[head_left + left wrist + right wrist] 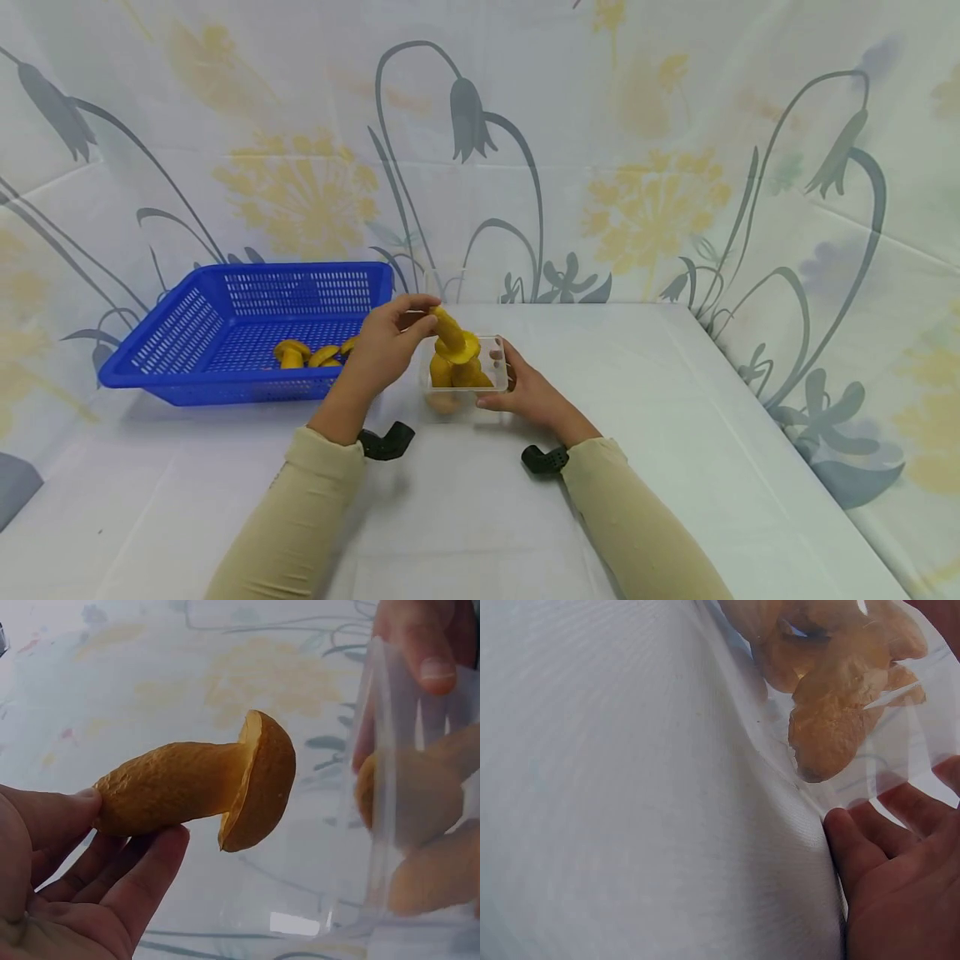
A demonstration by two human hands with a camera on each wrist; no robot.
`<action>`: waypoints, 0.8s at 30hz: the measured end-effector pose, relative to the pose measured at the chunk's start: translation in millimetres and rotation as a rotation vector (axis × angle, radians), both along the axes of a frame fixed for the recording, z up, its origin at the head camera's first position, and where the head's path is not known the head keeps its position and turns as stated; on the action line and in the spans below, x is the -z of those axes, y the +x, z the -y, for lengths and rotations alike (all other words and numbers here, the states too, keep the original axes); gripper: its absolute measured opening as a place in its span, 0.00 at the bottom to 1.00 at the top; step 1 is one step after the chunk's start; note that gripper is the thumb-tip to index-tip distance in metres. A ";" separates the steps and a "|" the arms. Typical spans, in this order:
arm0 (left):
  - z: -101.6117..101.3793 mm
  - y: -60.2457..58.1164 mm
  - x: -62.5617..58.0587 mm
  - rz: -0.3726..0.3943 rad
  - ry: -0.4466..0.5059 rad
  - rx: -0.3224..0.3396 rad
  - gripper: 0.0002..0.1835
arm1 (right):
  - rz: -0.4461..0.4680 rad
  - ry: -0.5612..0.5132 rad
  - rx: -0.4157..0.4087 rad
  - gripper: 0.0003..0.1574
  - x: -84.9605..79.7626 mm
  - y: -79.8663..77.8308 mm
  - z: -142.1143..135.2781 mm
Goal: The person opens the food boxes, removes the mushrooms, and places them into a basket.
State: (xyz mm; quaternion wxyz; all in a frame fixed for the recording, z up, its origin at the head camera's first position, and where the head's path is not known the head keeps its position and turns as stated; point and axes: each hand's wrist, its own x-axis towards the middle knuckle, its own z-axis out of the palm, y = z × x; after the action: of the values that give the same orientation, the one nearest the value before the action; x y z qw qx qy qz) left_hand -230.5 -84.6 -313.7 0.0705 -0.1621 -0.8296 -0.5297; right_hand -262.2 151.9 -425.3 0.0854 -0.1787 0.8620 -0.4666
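Note:
My left hand (384, 348) pinches a yellow mushroom (187, 780) by the end of its stem, thumb on one side and fingertips on the other. In the head view its cap points down over a clear plastic container (467, 389); in the left wrist view the cap is toward the container's wall. Several more mushrooms (832, 720) lie inside, seen through the plastic. At the container's right side, my right hand (531, 393) grips it, thumb low at the front and fingers behind the wall.
A blue perforated basket (225, 387) stands on the left of the white-covered table (465, 517), holding several yellow mushrooms (291, 352) near its front right. A flower-printed curtain (570, 108) hangs behind the table and along its right edge. Black wrist cameras (388, 442) sit on both wrists.

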 end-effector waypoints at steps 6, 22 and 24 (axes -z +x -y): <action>17.5 -2.9 -6.1 -0.032 0.031 -0.053 0.16 | -0.019 0.013 -0.007 0.66 0.0 -0.6 0.3; 61.0 -1.2 -19.7 -0.010 0.109 -0.232 0.18 | -0.021 0.030 -0.006 0.67 -2.6 1.1 1.3; 66.4 -1.3 -20.7 -0.007 0.111 -0.251 0.19 | -0.022 0.032 -0.005 0.67 -2.6 0.9 1.4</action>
State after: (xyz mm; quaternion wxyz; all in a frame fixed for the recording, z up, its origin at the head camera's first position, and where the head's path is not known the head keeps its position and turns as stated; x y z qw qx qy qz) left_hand -231.8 -151.0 -293.0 0.1477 -0.0549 -0.8125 -0.5612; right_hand -261.3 150.5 -422.8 0.0798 -0.1846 0.8698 -0.4506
